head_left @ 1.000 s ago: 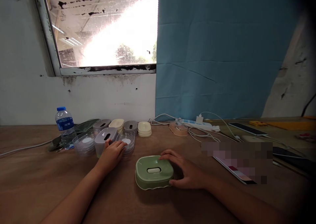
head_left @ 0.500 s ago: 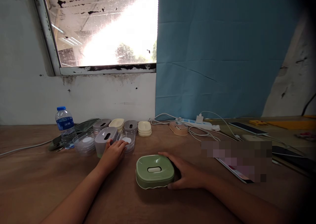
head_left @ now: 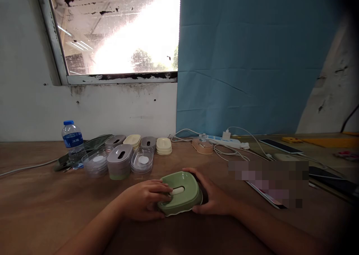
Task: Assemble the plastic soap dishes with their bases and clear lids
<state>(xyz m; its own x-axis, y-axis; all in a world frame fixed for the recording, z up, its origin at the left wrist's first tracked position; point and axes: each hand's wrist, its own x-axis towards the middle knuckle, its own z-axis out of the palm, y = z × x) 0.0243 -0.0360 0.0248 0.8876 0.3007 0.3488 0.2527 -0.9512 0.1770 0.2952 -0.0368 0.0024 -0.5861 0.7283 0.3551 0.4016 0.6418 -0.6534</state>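
Note:
A green, rounded plastic box lid (head_left: pixel 183 200) with a pale strip in its oval slot lies on the table in front of me, slightly turned, its lower edge uneven. My right hand (head_left: pixel 209 195) wraps its right side, thumb at the front corner and fingers behind. Across the left part of the top lie the fingers of my left hand (head_left: pixel 147 199), with the thumb against the near left edge. Farther off stand a greyish-mauve slotted box (head_left: pixel 120 161) with a green lower part and clear plastic trays (head_left: pixel 142 161) with a white round label.
More clear trays (head_left: pixel 97 163) and a water bottle (head_left: pixel 73 144) stand at left. Cream lids (head_left: pixel 164 145) and a peach lid (head_left: pixel 202 145) sit near the wall. Cables and a power strip (head_left: pixel 221 140) run along the back; a phone (head_left: pixel 280 146) lies at right.
My left hand has come from the mauve box and clear trays to the green lid's left side. The lid has turned and moved slightly right, with my right hand still on it.

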